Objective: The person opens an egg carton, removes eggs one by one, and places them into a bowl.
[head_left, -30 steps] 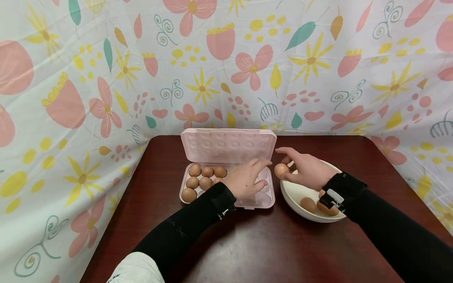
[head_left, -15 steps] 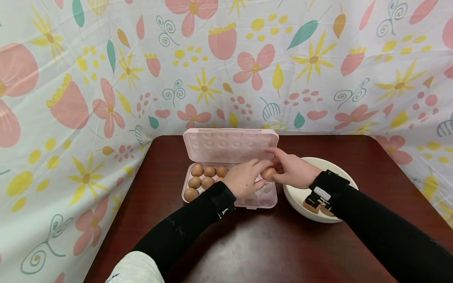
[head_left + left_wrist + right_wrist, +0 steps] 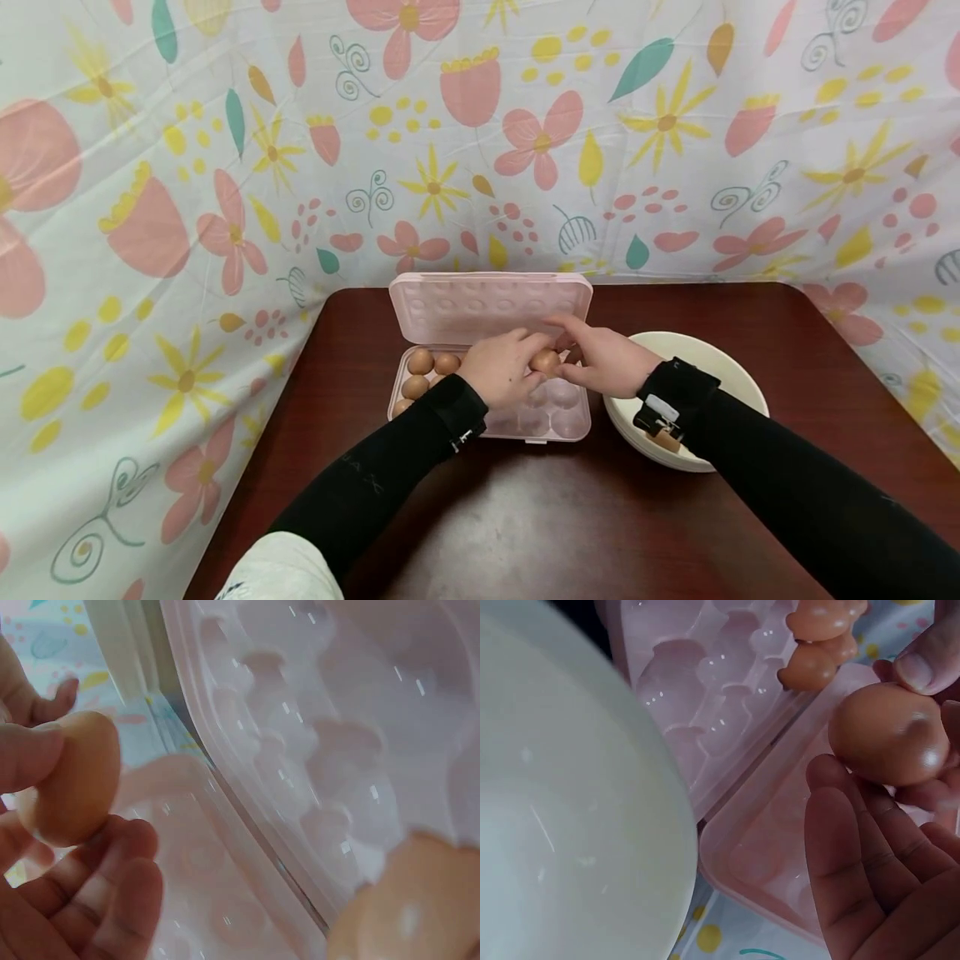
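Observation:
A brown egg [image 3: 545,362] is between the fingertips of both hands, above the right part of the pink egg box [image 3: 491,435]. My right hand [image 3: 611,362] pinches it, with the thumb on the near side and the index finger stretched out behind. From the other side, my left hand [image 3: 498,371] has thumb and fingertips around the egg, shown large in the left wrist view as the held egg [image 3: 82,776]. Brown eggs [image 3: 421,362] sit in the left cups of the box; the left hand and sleeve hide some. Cups to the right show no eggs.
The hinged lid [image 3: 491,302] stands raised at the back of the box. To the right is a cream bowl [image 3: 738,383], its brown contents [image 3: 663,439] partly hidden by the right wrist. A floral curtain [image 3: 480,167] hangs behind the dark red table [image 3: 525,517].
The right hand has carried the egg leftward from the bowl to over the box, meeting the left hand. The left hand has shifted slightly left, its fingertips now at the egg.

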`<state>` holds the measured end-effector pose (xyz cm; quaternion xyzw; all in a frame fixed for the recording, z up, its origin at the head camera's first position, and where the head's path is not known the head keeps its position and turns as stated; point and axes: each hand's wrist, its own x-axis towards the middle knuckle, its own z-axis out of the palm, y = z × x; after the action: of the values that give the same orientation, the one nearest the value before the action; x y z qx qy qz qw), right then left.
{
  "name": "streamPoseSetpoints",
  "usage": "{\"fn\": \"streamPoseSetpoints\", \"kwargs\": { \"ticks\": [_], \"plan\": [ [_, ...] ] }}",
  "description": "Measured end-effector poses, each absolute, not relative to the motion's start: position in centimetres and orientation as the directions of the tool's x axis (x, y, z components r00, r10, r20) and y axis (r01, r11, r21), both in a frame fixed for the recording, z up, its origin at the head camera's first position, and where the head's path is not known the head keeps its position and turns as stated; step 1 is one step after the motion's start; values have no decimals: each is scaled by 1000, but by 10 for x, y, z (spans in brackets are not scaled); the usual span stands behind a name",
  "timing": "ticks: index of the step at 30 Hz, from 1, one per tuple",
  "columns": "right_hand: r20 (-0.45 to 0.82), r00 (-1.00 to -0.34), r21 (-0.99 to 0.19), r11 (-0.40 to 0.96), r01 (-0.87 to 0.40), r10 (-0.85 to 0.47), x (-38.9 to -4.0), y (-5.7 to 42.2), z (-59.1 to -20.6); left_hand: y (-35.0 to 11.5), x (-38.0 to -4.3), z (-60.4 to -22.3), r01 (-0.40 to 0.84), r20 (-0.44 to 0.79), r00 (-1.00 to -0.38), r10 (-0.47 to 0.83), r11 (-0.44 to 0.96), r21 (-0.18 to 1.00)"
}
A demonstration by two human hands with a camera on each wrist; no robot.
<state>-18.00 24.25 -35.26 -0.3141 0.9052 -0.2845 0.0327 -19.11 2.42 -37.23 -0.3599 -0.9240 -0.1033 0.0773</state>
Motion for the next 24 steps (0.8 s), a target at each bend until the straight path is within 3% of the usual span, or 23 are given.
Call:
{"fn": "streamPoseSetpoints", "kwargs": {
  "ticks": [10, 18, 24],
  "plan": [
    [63, -836, -528, 693, -491, -544, -178, 249, -352, 0, -210, -378, 518, 135, -853, 504, 850, 96],
    [41, -841, -542, 695, -472, -540, -176, 256, -353, -1, -214, -383, 492, 130, -864, 487, 871, 8],
    [43, -844, -547, 695, -467, -534, -172, 263, -353, 5, -215, -388, 518, 136, -849, 511, 856, 14]
  ]
}}
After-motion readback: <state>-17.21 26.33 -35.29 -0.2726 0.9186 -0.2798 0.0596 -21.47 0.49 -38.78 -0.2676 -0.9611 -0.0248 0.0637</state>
